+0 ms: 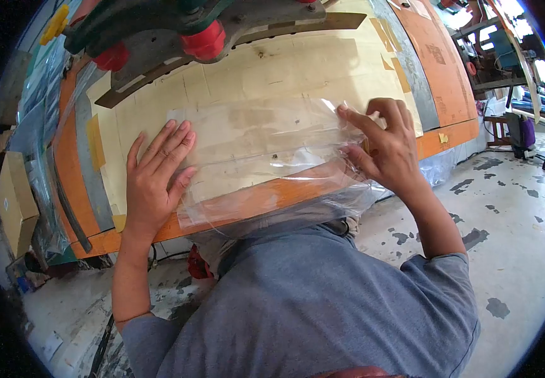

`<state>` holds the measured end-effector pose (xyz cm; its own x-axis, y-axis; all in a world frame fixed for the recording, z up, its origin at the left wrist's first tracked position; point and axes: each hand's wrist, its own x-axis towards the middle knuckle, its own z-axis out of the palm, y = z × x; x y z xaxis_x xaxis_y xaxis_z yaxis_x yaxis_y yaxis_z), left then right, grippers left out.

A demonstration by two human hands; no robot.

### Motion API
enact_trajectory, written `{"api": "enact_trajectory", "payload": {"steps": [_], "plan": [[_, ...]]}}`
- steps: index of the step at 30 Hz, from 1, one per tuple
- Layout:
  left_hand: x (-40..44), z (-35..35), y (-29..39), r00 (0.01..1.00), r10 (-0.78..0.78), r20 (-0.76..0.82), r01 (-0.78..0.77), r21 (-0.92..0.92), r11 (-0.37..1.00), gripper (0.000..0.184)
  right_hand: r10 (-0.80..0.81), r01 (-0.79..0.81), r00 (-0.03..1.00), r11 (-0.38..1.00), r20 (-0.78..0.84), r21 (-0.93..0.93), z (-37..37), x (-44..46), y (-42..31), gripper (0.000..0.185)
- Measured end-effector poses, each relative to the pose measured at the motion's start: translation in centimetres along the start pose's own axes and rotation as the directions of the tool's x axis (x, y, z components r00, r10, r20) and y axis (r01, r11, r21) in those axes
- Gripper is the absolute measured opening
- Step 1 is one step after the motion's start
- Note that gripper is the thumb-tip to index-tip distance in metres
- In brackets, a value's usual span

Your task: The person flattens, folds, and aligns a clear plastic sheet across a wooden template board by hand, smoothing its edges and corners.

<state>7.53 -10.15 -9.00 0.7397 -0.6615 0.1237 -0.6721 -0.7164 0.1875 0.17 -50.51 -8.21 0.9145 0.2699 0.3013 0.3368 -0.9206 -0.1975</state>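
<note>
A clear plastic sheet (253, 142) lies over the yellowish board (222, 79) and hangs past the front edge of the orange table (137, 238). My left hand (157, 179) rests flat at the sheet's left end, fingers stretched out, on the board and the sheet's edge. At the right end my right hand (386, 142) is curled around the crinkled edge of the plastic, thumb low and index finger high. Light glints off folds near those fingers. More loose plastic (342, 205) droops between the table edge and my grey shirt.
Above the board stands a dark green machine frame (140, 28) with red knobs (203, 41) and a long curved metal bar (310, 24). Brown tape (96, 142) marks the board's sides. A cardboard box (15, 201) is at far left. The floor (461, 208) has dark patches.
</note>
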Motion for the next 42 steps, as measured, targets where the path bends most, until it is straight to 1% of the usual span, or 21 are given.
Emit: {"api": "enact_trajectory", "payload": {"steps": [1, 2, 4, 6, 9, 10, 12, 14, 15, 17, 18, 20, 22, 26, 28, 29, 32, 35, 37, 40, 42], "plan": [[-0.2, -0.2, 0.0, 1.000, -0.006, 0.002, 0.006, 0.003, 1.000, 0.051, 0.042, -0.041, 0.998, 0.999, 0.051, -0.016, -0.3, -0.1, -0.1, 0.053], [-0.3, -0.4, 0.0, 0.999, -0.011, 0.037, 0.010, 0.016, 1.000, 0.052, 0.038, -0.037, 0.998, 0.999, 0.053, -0.012, -0.3, -0.2, -0.1, 0.053], [-0.4, -0.5, 0.1, 0.997, -0.018, 0.072, 0.016, 0.027, 0.999, 0.053, 0.122, -0.127, 0.983, 0.992, 0.140, 0.025, -0.2, -0.4, -0.2, 0.052], [-0.5, -0.6, 0.2, 0.996, -0.023, 0.084, 0.024, -0.012, 1.000, 0.055, 0.115, -0.119, 0.984, 0.993, 0.136, 0.024, -0.2, -0.4, 0.0, 0.052], [-0.4, -0.3, 0.1, 0.996, -0.035, 0.083, 0.034, 0.013, 0.999, 0.059, 0.091, -0.095, 0.989, 0.995, 0.115, 0.033, 0.0, 0.5, 0.7, 0.052], [-0.2, -0.2, 0.0, 0.995, -0.065, 0.082, 0.063, 0.029, 0.998, 0.059, 0.084, -0.088, 0.991, 0.996, 0.101, 0.036, 0.1, 1.2, 1.0, 0.052], [0.4, 0.3, -0.2, 0.999, -0.035, -0.020, 0.036, 0.031, 0.999, 0.058, 0.090, -0.092, 0.991, 0.996, 0.097, 0.015, 0.3, 2.6, 1.3, 0.050], [1.1, 0.8, -0.7, 0.997, -0.068, -0.041, 0.071, 0.065, 0.995, 0.057, 0.085, -0.090, 0.993, 0.994, 0.079, 0.060, 1.0, 4.0, 2.5, 0.050], [1.5, 1.0, -1.0, 0.996, -0.056, -0.071, 0.061, 0.075, 0.995, 0.056, 0.056, -0.062, 0.995, 0.996, 0.080, 0.069, 1.3, 4.8, 3.1, 0.050], [2.2, 1.8, -1.9, 0.991, -0.030, -0.132, 0.046, 0.120, 0.992, 0.054, 0.059, -0.065, 0.996, 0.994, 0.063, 0.084, 2.1, 6.2, 4.2, 0.047], [2.5, 2.0, -2.2, 0.989, -0.047, -0.140, 0.065, 0.125, 0.990, 0.054, 0.038, -0.044, 0.997, 0.995, 0.063, 0.089, 2.7, 6.9, 5.1, 0.047], [2.8, 2.3, -2.7, 0.993, -0.062, -0.101, 0.070, 0.077, 0.995, 0.060, -0.017, 0.015, 1.000, 0.998, 0.022, 0.065, 3.9, 7.9, 7.0, 0.047], [3.0, 2.6, -2.8, 0.991, -0.067, -0.118, 0.075, 0.064, 0.995, 0.060, -0.028, 0.028, 1.000, 0.995, -0.001, 0.091, 4.2, 8.5, 7.8, 0.047], [3.0, 2.8, -2.7, 0.985, -0.074, -0.157, 0.077, 0.015, 0.997, 0.059, 0.017, -0.024, 0.999, 0.989, 0.048, 0.143, 4.2, 8.6, 7.9, 0.046], [2.9, 2.7, -2.6, 0.983, -0.082, -0.164, 0.090, 0.041, 0.995, 0.059, 0.057, -0.061, 0.998, 0.975, 0.024, 0.211, 4.3, 8.4, 7.8, 0.046], [2.9, 2.6, -2.5, 0.981, -0.084, -0.174, 0.098, 0.073, 0.992, 0.058, 0.057, -0.063, 0.998, 0.975, 0.031, 0.214, 4.3, 8.4, 7.7, 0.046], [2.9, 2.7, -2.5, 0.974, -0.100, -0.202, 0.114, 0.059, 0.992, 0.058, 0.098, -0.107, 0.994, 0.978, 0.057, 0.181, 3.8, 8.6, 7.5, 0.046], [3.0, 2.5, -2.2, 0.972, -0.122, -0.201, 0.146, 0.107, 0.984, 0.059, 0.114, -0.127, 0.991, 0.970, 0.072, 0.207, 3.7, 8.6, 7.2, 0.045], [3.1, 2.3, -2.0, 0.969, -0.136, -0.206, 0.158, 0.099, 0.982, 0.060, 0.164, -0.178, 0.983, 0.953, 0.077, 0.245, 3.8, 8.5, 7.1, 0.044], [3.1, 2.3, -2.0, 0.962, -0.166, -0.216, 0.188, 0.088, 0.978, 0.062, 0.171, -0.185, 0.982, 0.938, 0.074, 0.293, 3.7, 8.5, 7.0, 0.043], [3.0, 2.3, -2.0, 0.960, -0.179, -0.217, 0.201, 0.085, 0.976, 0.063, 0.175, -0.190, 0.981, 0.939, 0.078, 0.286, 3.5, 8.6, 6.8, 0.043]]}}
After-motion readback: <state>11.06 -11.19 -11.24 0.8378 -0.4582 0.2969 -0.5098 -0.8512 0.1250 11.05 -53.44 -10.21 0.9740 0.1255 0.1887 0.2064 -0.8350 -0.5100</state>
